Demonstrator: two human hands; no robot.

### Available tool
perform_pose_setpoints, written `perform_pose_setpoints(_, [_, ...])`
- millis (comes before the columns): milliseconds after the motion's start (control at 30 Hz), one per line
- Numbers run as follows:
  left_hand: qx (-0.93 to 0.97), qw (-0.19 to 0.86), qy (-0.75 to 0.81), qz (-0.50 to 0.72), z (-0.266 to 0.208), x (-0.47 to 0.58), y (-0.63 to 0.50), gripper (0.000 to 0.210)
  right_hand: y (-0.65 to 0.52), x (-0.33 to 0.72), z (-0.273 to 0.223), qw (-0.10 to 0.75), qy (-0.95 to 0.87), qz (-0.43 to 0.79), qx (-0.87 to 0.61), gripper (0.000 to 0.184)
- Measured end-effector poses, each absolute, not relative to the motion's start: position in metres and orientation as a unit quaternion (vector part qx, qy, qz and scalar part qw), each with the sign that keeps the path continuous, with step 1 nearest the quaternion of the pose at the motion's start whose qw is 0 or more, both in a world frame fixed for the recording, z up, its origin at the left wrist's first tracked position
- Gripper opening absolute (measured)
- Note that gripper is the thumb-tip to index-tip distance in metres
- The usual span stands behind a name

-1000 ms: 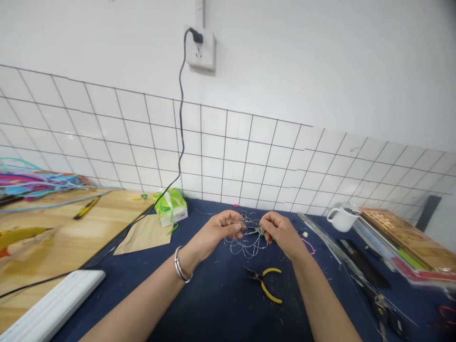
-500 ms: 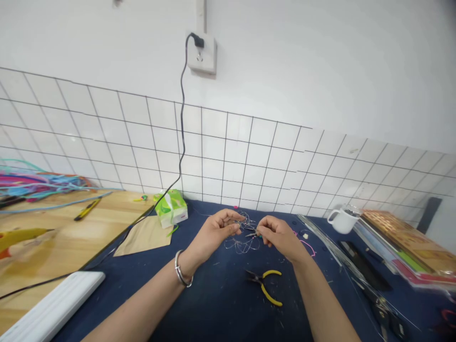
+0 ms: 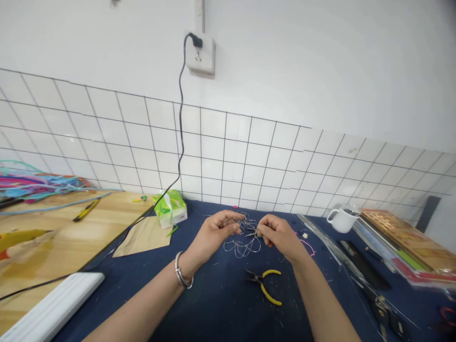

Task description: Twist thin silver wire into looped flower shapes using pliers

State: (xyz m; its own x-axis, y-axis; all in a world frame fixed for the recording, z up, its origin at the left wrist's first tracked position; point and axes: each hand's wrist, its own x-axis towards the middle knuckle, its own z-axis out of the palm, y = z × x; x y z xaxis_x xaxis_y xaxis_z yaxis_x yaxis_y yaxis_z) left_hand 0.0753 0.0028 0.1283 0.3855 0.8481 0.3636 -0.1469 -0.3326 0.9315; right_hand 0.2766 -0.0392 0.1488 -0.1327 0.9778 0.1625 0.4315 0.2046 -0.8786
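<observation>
My left hand [image 3: 220,230] is over the dark blue cloth, with its index finger stretched and its thumb and lower fingers closed around thin wire. Beneath and beside its fingertips are loops of silvery wire [image 3: 242,248], shaped like petals. My right hand [image 3: 276,232] is curled in a grip just to the right. Small pointed pliers [image 3: 251,233] show as dark jaws reaching from its fingers toward the wire; their handles are mostly hidden in the hand. More tangled wire [image 3: 245,218] lies behind the fingers. Yellow-handled pliers [image 3: 265,285] rest on the cloth between my forearms, handles spread.
A tissue pack [image 3: 170,209] and a beige cloth [image 3: 144,236] lie left. Right are a white mug [image 3: 342,220], long wires [image 3: 320,237], a black case [image 3: 364,266] and stacked books [image 3: 409,242]. A white power strip [image 3: 60,308] sits front left. A black cord [image 3: 181,118] hangs from the wall socket.
The petal-shaped wire loops have shifted slightly downward and now look more spread out. Both hands stay almost where they were.
</observation>
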Motion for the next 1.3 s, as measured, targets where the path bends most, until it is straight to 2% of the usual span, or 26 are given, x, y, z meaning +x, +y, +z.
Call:
perform_pose_setpoints(333, [0.617, 0.518, 0.299, 0.511, 0.120, 0.080, 0.006, 0.022, -0.039, 0.271, 0.149, 0.403, -0.656, 0.429, -0.471, 0.019])
perform_pose_setpoints(500, [0.597, 0.533, 0.287, 0.527, 0.119, 0.081, 0.007, 0.021, -0.033, 0.268, 0.140, 0.397, -0.666, 0.378, -0.505, 0.015])
perform_pose_setpoints(667, [0.547, 0.542, 0.274, 0.575, 0.122, 0.081, 0.007, 0.022, -0.031, 0.269, 0.138, 0.423, -0.644, 0.370, -0.519, 0.021])
perform_pose_setpoints(800, [0.517, 0.548, 0.261, 0.604, 0.123, 0.081, 0.007, 0.023, -0.032, 0.267, 0.139, 0.369, -0.660, 0.398, -0.519, 0.023])
perform_pose_setpoints(933, [0.517, 0.556, 0.258, 0.597, 0.124, 0.081, 0.006, 0.025, -0.031, 0.263, 0.135, 0.358, -0.674, 0.385, -0.520, 0.017])
perform_pose_setpoints(1300, [0.549, 0.577, 0.248, 0.551, 0.127, 0.077, 0.004, 0.025, -0.025, 0.267, 0.130, 0.380, -0.667, 0.353, -0.535, 0.019])
